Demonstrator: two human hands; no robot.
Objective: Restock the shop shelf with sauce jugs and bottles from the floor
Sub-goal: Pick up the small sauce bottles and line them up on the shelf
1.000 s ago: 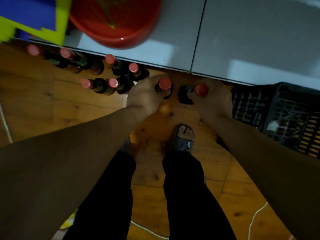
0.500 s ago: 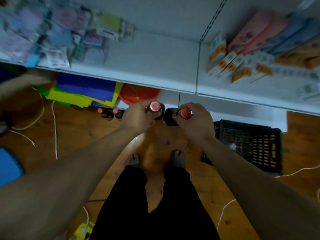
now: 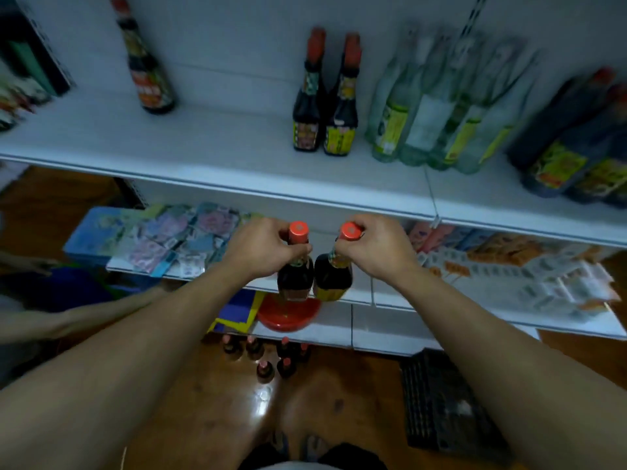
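Seen from above, a person faces a white shop shelf (image 3: pixel 203 154). The left hand (image 3: pixel 268 249) has its grip closed round the neck of a dark sauce bottle (image 3: pixel 294 278), just under the red cap. The right hand (image 3: pixel 376 249) grips the neck of a second bottle (image 3: pixel 333 281) the same way. Both bottles hang upright in the air, close side by side, lower in view than the shelf's front edge. A matching pair (image 3: pixel 322 127) stands on that shelf, with bare space to its left. More red-capped bottles (image 3: pixel 268 359) wait on the floor (image 3: pixel 203 418). To do this step well, it seems best to raise both bottles clear of the edge and keep their bodies from knocking. Each base should go down flat beside the pair, and each hand should let go only once its bottle stands steady.
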